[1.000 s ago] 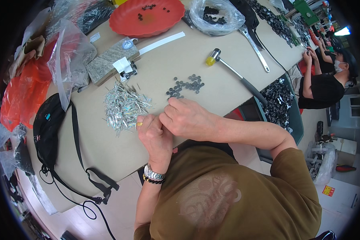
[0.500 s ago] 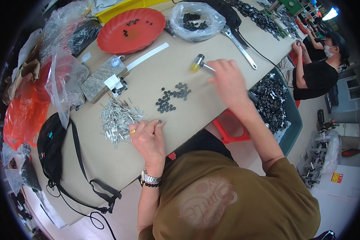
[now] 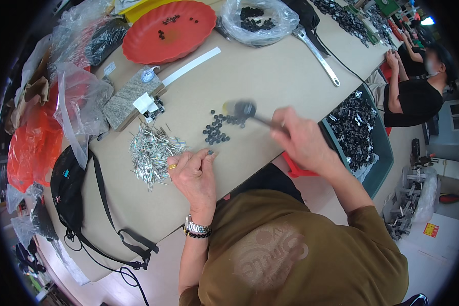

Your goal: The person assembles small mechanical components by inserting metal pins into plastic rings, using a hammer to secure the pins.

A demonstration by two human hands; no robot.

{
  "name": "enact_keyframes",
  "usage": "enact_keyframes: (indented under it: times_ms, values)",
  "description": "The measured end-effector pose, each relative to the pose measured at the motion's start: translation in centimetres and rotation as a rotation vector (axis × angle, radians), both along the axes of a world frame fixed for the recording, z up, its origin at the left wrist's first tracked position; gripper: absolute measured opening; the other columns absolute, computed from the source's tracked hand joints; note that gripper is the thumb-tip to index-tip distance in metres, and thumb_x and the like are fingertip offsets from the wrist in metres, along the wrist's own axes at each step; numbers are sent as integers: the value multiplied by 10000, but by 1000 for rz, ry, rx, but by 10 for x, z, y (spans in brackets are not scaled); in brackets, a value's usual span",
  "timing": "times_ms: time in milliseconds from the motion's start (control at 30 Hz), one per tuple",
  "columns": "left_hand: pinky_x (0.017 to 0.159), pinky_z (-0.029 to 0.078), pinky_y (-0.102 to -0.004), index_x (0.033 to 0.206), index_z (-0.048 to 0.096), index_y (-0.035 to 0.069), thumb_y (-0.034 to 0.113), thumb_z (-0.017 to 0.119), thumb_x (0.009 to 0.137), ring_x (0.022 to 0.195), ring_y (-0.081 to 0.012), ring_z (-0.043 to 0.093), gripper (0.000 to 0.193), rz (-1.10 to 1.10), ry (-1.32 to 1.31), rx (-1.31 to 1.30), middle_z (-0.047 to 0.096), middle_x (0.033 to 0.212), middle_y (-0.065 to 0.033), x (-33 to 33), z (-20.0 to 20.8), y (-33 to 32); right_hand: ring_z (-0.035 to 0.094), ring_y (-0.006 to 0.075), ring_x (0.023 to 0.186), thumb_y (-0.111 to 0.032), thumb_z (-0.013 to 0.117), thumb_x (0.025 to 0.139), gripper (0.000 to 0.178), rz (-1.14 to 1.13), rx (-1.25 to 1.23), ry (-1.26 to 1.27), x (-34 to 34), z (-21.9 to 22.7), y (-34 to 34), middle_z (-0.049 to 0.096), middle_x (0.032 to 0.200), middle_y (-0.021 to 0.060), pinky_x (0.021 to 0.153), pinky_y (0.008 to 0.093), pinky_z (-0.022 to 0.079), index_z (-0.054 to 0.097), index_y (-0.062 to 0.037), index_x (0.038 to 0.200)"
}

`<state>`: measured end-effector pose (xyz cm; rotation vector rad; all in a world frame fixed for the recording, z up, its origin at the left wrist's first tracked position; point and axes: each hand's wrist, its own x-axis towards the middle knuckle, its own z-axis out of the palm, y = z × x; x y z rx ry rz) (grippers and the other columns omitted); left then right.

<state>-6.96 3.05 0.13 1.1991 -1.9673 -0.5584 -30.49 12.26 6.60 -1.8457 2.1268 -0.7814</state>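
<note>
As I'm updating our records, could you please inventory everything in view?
Table: one, beige, centre
Discs: many, black, mid-table
Pins: many, silver, left of discs
Hammer: one, dark and yellow, over discs
Block: one, grey, beyond pins
Bowl: one, red, far side
Open bag: one, clear, right of bowl
Wrench: one, silver, beside open bag
Strip: one, white, near bowl
Pouch: one, black, table's left
Plastic bags: several, clear and orange, far left
Bin: one, teal, right of table
Stool: one, red, by table edge
Co-workers: at least two, black-shirted, upper right
Left hand: one, bare, pinching dark piece
Right hand: one, bare, holding hammer
</note>
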Motion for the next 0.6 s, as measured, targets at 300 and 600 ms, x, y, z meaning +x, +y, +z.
enact_keyframes:
  times_ms: [300, 600]
  values:
    - [700, 372, -395, 717, 653, -4, -8, 836, 696, 734, -266, 433, 184, -8, -11, -64, 540, 669, -69, -5, 3, 1, 579, 243, 591, -11, 730, 828, 690, 305, 92, 179, 30, 10, 3, 512, 702, 54, 536, 381, 516, 572, -209, 1470]
    - [679, 387, -391, 741, 692, -4, -1, 838, 686, 741, -270, 449, 156, -2, -18, -48, 553, 667, -73, -4, 0, -1, 588, 246, 590, -26, 708, 859, 668, 319, 162, 262, 33, 11, 2, 520, 714, 68, 530, 393, 509, 564, -203, 1486]
